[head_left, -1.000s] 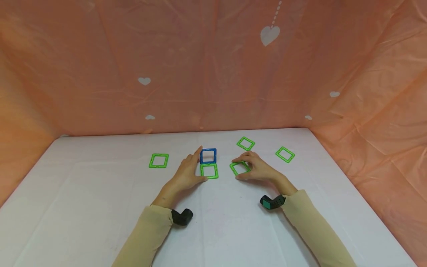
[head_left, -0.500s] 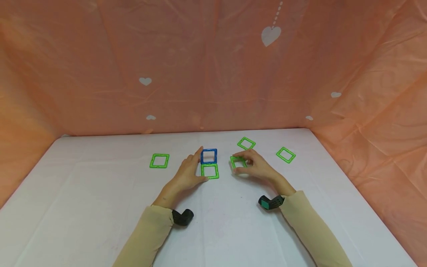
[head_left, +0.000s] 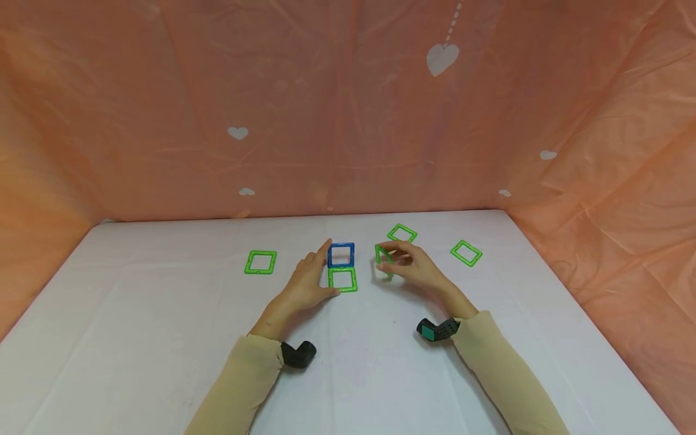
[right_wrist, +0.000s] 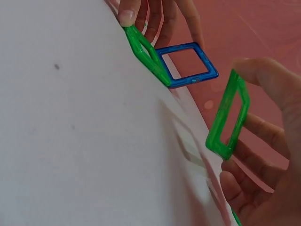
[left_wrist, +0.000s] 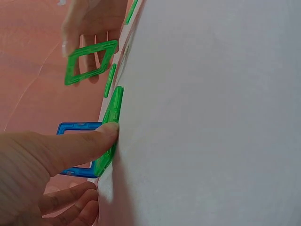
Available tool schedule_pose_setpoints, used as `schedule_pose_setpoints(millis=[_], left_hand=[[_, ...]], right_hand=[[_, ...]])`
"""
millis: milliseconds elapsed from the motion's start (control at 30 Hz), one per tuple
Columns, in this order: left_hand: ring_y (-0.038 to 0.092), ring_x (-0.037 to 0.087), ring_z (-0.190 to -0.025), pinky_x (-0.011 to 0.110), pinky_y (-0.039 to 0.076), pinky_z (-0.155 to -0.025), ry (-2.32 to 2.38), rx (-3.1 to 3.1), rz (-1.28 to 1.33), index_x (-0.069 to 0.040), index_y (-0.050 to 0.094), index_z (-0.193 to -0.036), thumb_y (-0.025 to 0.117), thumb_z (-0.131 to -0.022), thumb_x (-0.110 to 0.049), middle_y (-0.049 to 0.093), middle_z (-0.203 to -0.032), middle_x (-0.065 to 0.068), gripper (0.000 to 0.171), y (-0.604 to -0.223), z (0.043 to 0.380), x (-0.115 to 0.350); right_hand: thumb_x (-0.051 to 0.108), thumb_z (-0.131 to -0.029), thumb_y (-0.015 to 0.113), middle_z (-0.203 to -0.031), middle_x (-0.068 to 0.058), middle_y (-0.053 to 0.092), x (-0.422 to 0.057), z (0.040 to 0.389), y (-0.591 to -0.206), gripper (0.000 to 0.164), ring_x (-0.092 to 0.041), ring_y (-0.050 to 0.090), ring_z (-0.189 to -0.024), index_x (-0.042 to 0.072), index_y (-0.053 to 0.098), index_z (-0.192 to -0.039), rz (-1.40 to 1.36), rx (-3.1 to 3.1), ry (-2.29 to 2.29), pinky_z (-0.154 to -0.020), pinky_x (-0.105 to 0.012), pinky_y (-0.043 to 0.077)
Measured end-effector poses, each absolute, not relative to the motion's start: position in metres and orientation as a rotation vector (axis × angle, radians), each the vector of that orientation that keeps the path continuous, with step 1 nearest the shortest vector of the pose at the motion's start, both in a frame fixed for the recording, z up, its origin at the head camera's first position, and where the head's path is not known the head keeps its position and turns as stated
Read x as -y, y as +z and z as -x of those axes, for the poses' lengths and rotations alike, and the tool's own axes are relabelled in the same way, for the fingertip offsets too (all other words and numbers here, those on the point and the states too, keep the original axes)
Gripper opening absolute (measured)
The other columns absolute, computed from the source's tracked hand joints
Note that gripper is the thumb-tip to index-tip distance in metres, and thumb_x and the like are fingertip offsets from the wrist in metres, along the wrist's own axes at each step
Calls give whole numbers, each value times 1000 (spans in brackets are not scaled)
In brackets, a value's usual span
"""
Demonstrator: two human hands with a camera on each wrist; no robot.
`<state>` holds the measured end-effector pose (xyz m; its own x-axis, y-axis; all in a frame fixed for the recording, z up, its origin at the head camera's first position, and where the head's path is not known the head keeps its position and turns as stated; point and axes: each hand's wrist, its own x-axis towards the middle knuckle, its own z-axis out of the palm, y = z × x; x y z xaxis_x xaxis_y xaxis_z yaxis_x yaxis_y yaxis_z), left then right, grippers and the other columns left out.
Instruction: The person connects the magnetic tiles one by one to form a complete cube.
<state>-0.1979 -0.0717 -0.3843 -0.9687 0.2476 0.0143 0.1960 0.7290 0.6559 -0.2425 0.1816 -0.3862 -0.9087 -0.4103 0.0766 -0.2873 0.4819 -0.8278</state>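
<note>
In the head view a blue square magnetic tile [head_left: 341, 244] stands upright along the far edge of a flat green magnetic tile [head_left: 356, 279]. My left hand [head_left: 306, 283] holds this pair: its thumb presses the green tile's near corner, seen close in the left wrist view, and its index finger reaches the blue tile's left side. To the right, my right hand [head_left: 414, 263] pinches another green magnetic tile [right_wrist: 220, 115] between thumb and fingers. That tile is tilted up on edge, raised over the white cloth, apart from the blue one, with its shadow below.
One loose green tile [head_left: 248, 262] lies to the left. Two more, a back tile [head_left: 393, 230] partly behind my right hand and a far-right tile [head_left: 474, 260], lie on the white tablecloth [head_left: 370, 374]. An orange curtain [head_left: 326, 121] hangs behind the table.
My right hand has lifted its green tile off the cloth and turned it from nearly flat to steeply upright, moving slightly left and away. The left hand and its two tiles stay in place.
</note>
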Motion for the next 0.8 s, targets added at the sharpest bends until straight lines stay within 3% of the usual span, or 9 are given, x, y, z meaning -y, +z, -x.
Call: schedule_pose_setpoints(millis=[300,567,800], left_hand=[[46,36,-119,49,38,-105,1066,-2855,-364,-9,17,-153,81,-77,-13,51,-127,21,100,-384,198,72],[47,36,-118,50,36,-105,1082,-2862,-387,-7,18,-153,81,-76,-12,51,-126,21,100,-386,198,72],[46,36,-119,50,36,-106,1075,-2865,-375,-8,18,-153,81,-76,-13,51,-127,20,100,-387,199,72]], right_hand=[[23,-90,68,-132,-13,57,-178,244,-387,48,-31,56,-117,9,54,-133,532,-2507,-1455,-99,-48,45],[16,-91,66,-131,-18,57,-173,243,-388,46,-33,58,-117,3,52,-133,573,-2404,-1556,-89,-36,52],[14,-92,64,-130,-21,56,-168,243,-388,46,-34,59,-116,0,51,-133,609,-2355,-1599,-86,-34,53]])
